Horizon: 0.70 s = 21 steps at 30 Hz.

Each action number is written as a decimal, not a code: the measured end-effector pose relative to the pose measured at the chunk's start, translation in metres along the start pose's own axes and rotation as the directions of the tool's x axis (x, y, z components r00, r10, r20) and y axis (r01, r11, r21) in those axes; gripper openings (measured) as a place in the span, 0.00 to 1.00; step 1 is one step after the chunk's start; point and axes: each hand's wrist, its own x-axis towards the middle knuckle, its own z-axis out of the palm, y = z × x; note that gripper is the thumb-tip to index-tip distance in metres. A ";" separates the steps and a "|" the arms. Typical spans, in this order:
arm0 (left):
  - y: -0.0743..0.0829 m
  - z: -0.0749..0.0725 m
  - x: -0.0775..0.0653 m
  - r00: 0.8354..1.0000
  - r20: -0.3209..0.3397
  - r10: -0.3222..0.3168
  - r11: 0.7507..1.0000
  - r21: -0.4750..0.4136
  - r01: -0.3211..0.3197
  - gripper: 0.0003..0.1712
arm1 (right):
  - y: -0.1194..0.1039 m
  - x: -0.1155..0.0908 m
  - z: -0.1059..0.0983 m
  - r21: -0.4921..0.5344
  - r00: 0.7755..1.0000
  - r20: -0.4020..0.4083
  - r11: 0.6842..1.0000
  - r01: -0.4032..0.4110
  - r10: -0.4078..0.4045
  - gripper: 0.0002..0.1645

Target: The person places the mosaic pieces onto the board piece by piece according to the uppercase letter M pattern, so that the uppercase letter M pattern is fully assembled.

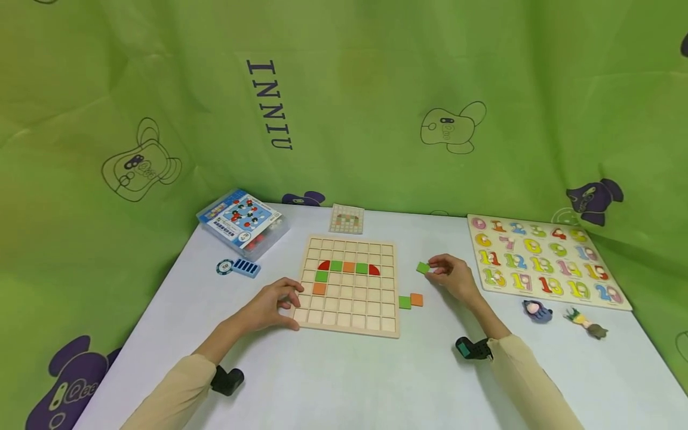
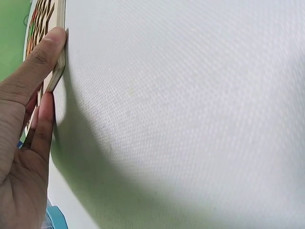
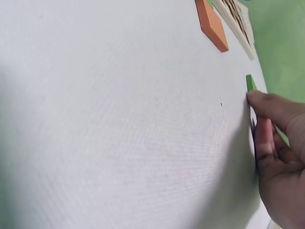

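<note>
A wooden grid board lies on the table, with red corner pieces and green and orange square tiles set along one row and down its left side. My left hand grips the board's near left corner. In the left wrist view, the thumb lies along the front edge and the fingers along the side. To the right of the board, my right hand pinches a green square tile between thumb and fingers. Another green tile and an orange tile lie beside the board's right edge.
Behind the board lies a pattern card. A plastic box stands at the back left, near a blue striped piece and a round chip. On the right are a number puzzle board and small figures.
</note>
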 end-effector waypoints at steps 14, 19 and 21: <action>-0.001 0.001 -0.001 1.000 -0.003 0.012 1.000 -0.002 -0.012 0.20 | 0.005 -0.012 -0.009 0.205 1.000 0.022 0.979 -0.010 0.006 0.20; -0.002 0.001 -0.001 1.000 -0.004 0.018 1.000 -0.010 -0.018 0.20 | 0.002 -0.014 -0.005 0.279 0.999 0.037 0.960 -0.035 0.026 0.20; -0.002 0.000 -0.001 1.000 -0.005 0.022 1.000 -0.017 -0.022 0.20 | 0.001 -0.015 -0.003 0.304 0.999 0.033 0.952 -0.039 0.030 0.19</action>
